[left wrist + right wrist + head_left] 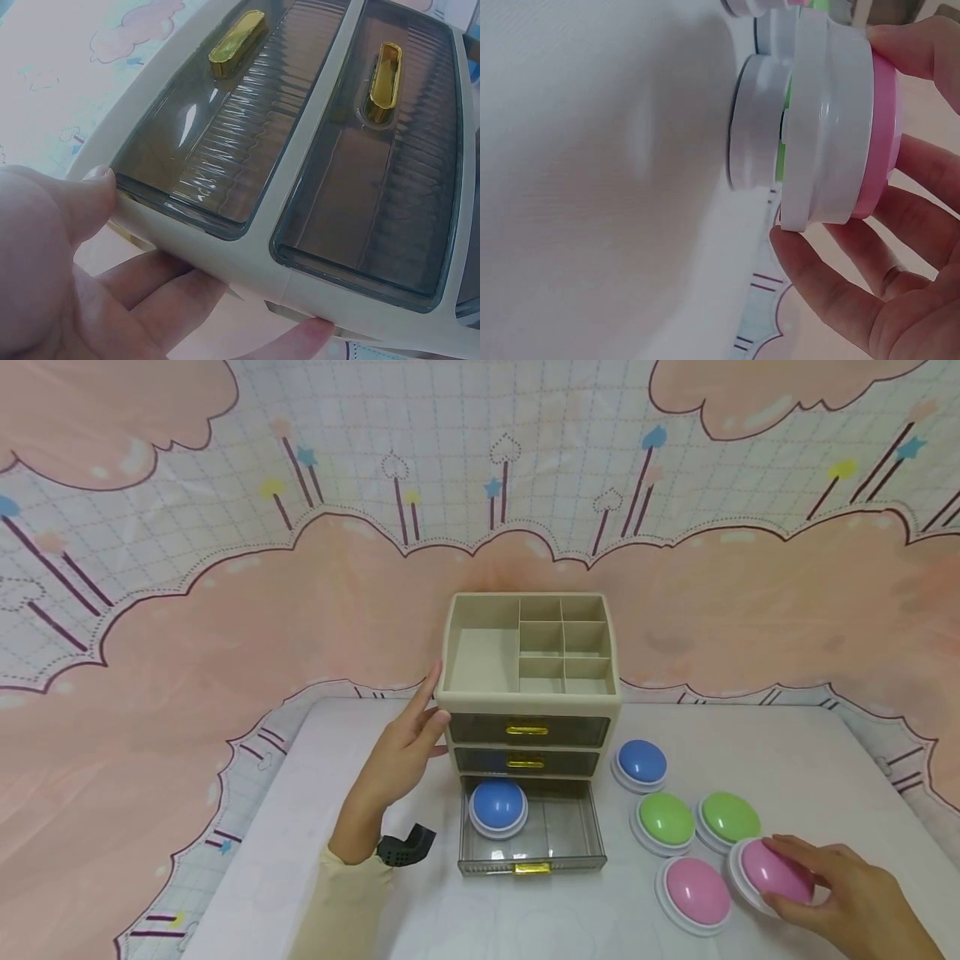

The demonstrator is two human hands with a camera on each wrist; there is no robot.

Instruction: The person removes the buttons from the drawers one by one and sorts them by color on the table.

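My right hand (855, 893) grips a pink dome push button (777, 870) with a white base. In the right wrist view this pink button (840, 124) is held by its sides between thumb and fingers, its base raised off the table. My left hand (401, 752) rests against the left side of a cream desktop drawer organizer (480, 702), fingers fairly straight. In the left wrist view the thumb (97, 191) touches the organizer's front edge. The lowest drawer (566, 827) is pulled out, with a blue push button (498, 806) in its left part.
Right of the organizer lie another blue button (641, 764), two green buttons (666, 820) and a second pink button (696, 893). The organizer's two upper drawers (480, 729) are closed. A patterned cloth (337, 610) hangs behind the white table (247, 877).
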